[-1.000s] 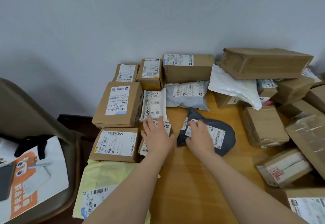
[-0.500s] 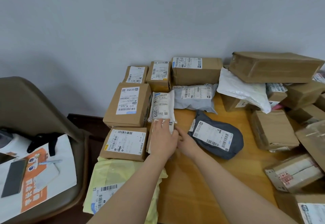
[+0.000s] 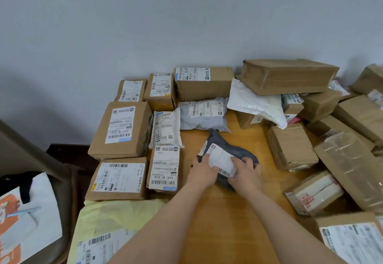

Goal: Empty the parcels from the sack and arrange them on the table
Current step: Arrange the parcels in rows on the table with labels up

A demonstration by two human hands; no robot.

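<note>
Head-worn view, angled down, near table (image 3: 219,222)

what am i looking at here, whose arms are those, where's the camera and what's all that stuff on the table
There is no machine here. These are a person's two bare arms, filmed by a wide-angle camera worn on their head that looks forward and down, so you see roughly what they see.

The wooden table stands against a grey wall and carries many parcels. On the left, labelled cardboard boxes lie side by side in rows, with a pale grey bag behind them and a yellow mailer nearest the camera. On the right, more boxes lie in a loose pile, with a white bag among them.

In the middle, the left hand and the right hand both hold a dark grey mailing bag, its white label facing up.
</note>
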